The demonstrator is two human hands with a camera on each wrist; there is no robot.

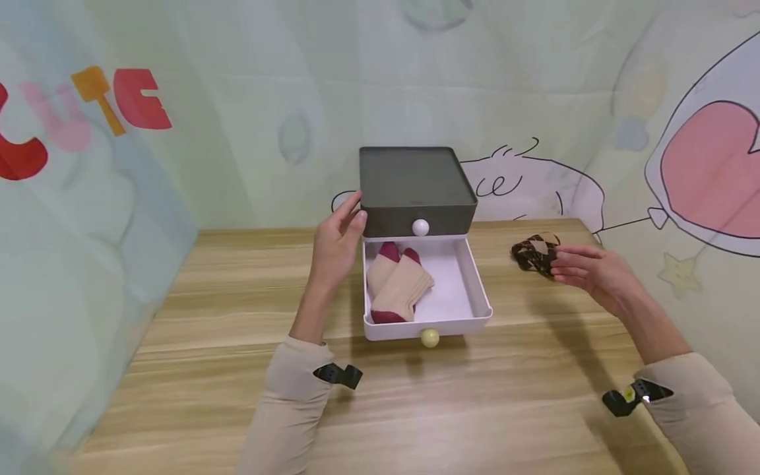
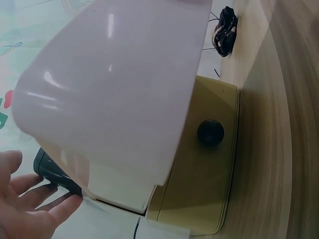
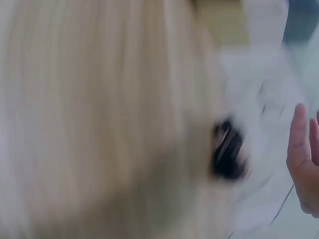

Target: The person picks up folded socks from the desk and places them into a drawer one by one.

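Note:
On the table stands a small drawer unit with a dark grey top drawer (image 1: pixel 418 178). Its white middle drawer (image 1: pixel 457 280) is pulled out, and two beige socks (image 1: pixel 404 287) with dark red toes and heels lie in its left part. My left hand (image 1: pixel 337 247) rests against the left side of the grey drawer, fingers extended; the left wrist view shows those fingertips on its dark edge. My right hand (image 1: pixel 594 272) is beside a bunched black, brown and tan argyle cloth (image 1: pixel 536 253). In the right wrist view the hand (image 3: pixel 305 164) is apart from the cloth, fingers loosely extended.
A yellow bottom drawer (image 2: pixel 199 174) with a dark knob (image 2: pixel 210 133) sits closed below the white one. White (image 1: pixel 420 227) and pale yellow (image 1: pixel 430 338) knobs mark the other fronts. Behind the wooden table (image 1: pixel 249 316) hangs a printed backdrop (image 1: pixel 255 99).

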